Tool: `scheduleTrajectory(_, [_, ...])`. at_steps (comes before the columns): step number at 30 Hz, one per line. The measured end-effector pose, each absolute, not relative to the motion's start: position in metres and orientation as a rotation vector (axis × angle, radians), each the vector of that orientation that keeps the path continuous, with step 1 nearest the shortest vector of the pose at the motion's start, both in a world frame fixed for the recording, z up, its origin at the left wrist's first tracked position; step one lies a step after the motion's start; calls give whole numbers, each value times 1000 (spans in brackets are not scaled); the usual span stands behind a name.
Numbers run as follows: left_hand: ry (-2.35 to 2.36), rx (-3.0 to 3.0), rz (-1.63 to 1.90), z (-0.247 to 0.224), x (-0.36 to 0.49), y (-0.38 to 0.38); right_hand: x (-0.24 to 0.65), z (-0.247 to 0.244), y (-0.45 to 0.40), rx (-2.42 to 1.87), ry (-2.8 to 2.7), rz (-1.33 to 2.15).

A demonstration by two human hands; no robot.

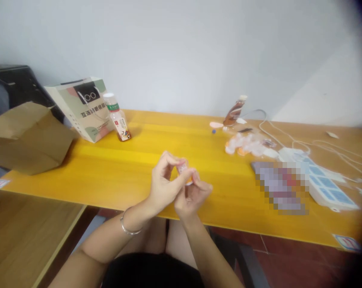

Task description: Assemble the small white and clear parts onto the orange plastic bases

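Above the yellow table [133, 176], my left hand [165, 182] and my right hand [191, 198] meet and pinch a small clear-and-orange piece [189, 183] between their fingertips. Fingers cover most of it, so its exact kind cannot be made out. A silver bangle [128, 224] circles my left wrist. To the right of my hands lies a loose pile of small white and orange pieces [244, 145], blurred but similar in colour to the held one.
A printed paper bag [85, 114], a drink bottle [118, 118] and a brown paper bag [31, 136] stand on the left. Toward the right are another bottle [235, 112], a blue ball [214, 131], a pixelated flat item [280, 186], a power strip [331, 182] and white cables [292, 140].
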State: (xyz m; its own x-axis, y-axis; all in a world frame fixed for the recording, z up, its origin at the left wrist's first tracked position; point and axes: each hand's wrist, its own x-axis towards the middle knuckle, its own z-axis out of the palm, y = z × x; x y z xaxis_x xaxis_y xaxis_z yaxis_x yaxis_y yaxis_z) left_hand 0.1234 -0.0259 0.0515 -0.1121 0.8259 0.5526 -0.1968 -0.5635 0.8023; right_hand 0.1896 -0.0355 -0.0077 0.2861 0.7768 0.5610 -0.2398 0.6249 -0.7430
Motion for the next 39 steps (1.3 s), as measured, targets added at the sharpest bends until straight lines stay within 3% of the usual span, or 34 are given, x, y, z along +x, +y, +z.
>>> scheduleTrajectory(5, [561,1344,1270,52,109,-23,199,2,-44,-526,-864,1134])
scheduleTrajectory(11, [593,1275,1584,51,108,-24,199,-3,-50,-552,-813,1079])
scheduleTrajectory(39, [490,1435,1514,48,106,-33,193,8,-60,-536,-924,915])
